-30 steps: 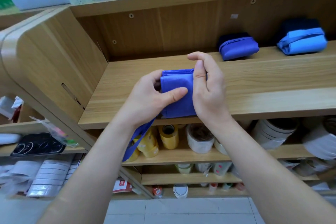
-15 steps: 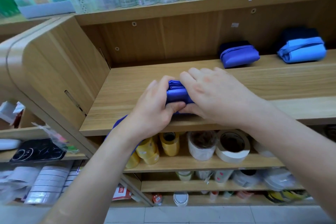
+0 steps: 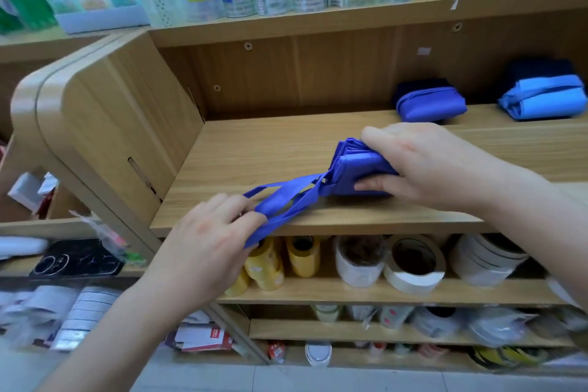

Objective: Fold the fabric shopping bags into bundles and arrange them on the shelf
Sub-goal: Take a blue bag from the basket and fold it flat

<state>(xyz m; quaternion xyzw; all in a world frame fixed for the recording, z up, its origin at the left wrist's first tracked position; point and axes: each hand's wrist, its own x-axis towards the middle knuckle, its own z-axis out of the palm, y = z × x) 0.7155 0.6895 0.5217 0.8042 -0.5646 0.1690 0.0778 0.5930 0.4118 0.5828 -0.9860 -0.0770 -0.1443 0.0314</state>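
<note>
The folded royal-blue fabric shopping bag [image 3: 359,173] lies on the light wooden shelf [image 3: 254,153], near its front edge, pressed into a thick wad. The right hand [image 3: 423,165] grips it, fingers [image 3: 377,134] curled over the top and the thumb against the near side. The bag's two blue strap handles [image 3: 286,197] stretch out to the left, past the shelf's front edge, where the left hand [image 3: 206,242] pinches them between thumb and curled fingers. At the back of the same shelf, well apart from the hands, sit a finished dark-blue fabric bundle [image 3: 429,102] and, to its right, a light-blue fabric bundle [image 3: 544,100]. On the shelf below stand yellow tape rolls [image 3: 270,261] and a white tape roll [image 3: 413,264].
</note>
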